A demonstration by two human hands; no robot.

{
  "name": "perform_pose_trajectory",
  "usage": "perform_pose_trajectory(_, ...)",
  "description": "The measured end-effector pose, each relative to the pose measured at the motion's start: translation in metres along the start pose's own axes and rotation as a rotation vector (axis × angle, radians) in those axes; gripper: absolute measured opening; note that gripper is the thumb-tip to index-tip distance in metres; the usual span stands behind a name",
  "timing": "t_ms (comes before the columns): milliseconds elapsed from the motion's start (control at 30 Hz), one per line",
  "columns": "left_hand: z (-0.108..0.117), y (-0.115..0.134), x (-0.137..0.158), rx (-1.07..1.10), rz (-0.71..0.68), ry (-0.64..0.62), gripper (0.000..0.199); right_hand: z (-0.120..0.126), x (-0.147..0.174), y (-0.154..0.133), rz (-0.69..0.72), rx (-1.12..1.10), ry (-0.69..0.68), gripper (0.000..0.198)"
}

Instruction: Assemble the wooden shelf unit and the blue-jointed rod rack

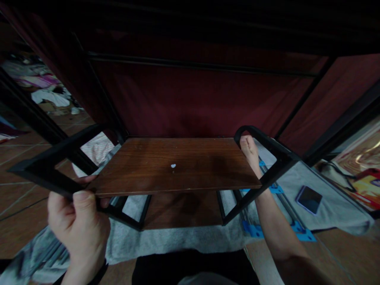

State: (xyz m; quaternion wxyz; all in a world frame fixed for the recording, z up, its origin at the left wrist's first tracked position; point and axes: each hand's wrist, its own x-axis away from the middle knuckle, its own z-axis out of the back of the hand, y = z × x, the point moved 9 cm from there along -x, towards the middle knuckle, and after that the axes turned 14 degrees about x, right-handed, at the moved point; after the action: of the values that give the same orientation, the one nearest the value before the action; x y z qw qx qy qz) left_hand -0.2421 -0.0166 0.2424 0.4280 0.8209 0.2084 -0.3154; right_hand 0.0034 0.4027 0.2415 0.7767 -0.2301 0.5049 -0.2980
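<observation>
A small shelf unit with a black frame and brown wood-grain boards stands before me, its upper board (178, 164) bearing a small white spot near the middle. The lower board (184, 211) shows beneath it. At the near left corner, my left hand (81, 219) is closed on the black left side frame (56, 180), thumb on top and fingers partly hidden underneath. Farther back, my right hand (248, 145) is closed around the curved rear part of the black right side frame (277, 152), its forearm passing outside the frame.
Behind the shelf rises a dark red panelled furniture front (190, 99). A grey cloth (172, 241) lies under the shelf. To the right are metal rods with blue plastic connectors (279, 190), a phone (309, 199) and a red-yellow package (368, 186). Clothes (50, 97) are piled at far left.
</observation>
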Motion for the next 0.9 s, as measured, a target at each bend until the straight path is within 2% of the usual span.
perform_pose_trajectory(100,0.001,0.000,0.000,0.008,0.003,0.017,0.024,0.003,0.002,0.000,-0.030,-0.020,0.013,0.035)
perform_pose_trajectory(300,-0.003,0.002,0.001,0.006,-0.004,-0.004,0.023,0.004,-0.001,-0.008,0.012,0.069,0.015,0.036)
perform_pose_trajectory(500,-0.001,0.003,0.002,-0.029,0.009,-0.004,0.022,0.004,0.003,-0.006,-0.031,0.017,0.018,0.039)
perform_pose_trajectory(633,-0.002,0.003,0.000,-0.027,-0.013,-0.026,0.027,0.004,0.004,-0.015,0.020,-0.022,-0.015,0.037)
perform_pose_trajectory(733,-0.005,0.003,-0.002,-0.013,-0.027,-0.039,0.028,0.002,0.002,-0.018,0.061,0.055,-0.066,0.037)
perform_pose_trajectory(900,-0.004,0.003,-0.001,0.003,-0.026,-0.017,0.023,0.000,-0.003,-0.011,0.052,0.135,-0.090,0.039)
